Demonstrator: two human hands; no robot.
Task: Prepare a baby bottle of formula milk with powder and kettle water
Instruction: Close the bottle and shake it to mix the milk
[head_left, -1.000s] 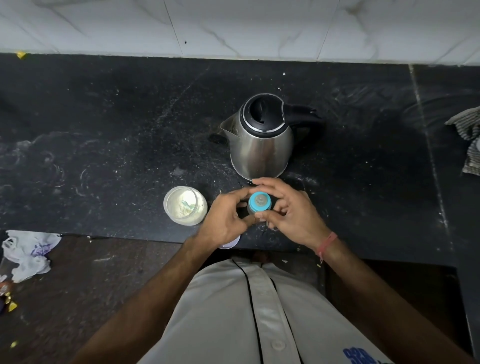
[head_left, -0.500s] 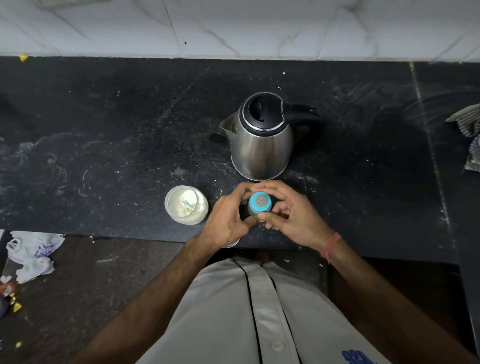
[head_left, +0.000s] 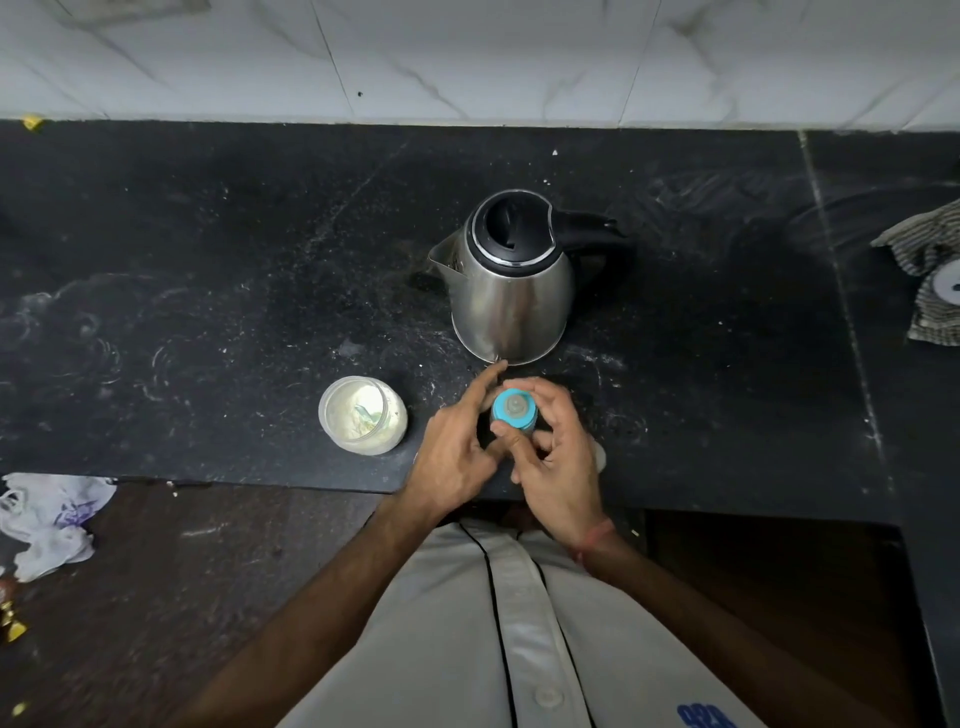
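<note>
— Standing at the front edge of the black surface (head_left: 208, 249), what do the two hands hold?
— The baby bottle (head_left: 513, 411), upright, blue collar and teat on top. The right hand (head_left: 558, 462) has its grip clasped around the collar; the left hand (head_left: 457, 452) lies against the bottle's side, fingers extended, released.
— And nearby?
— A steel kettle (head_left: 511, 291) just behind; an open powder jar (head_left: 362, 415) to the left, near the front edge.

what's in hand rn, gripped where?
Baby bottle: right hand fingers pinch its blue collar. Left hand rests against its side, fingers extended; firm grip unclear.
</note>
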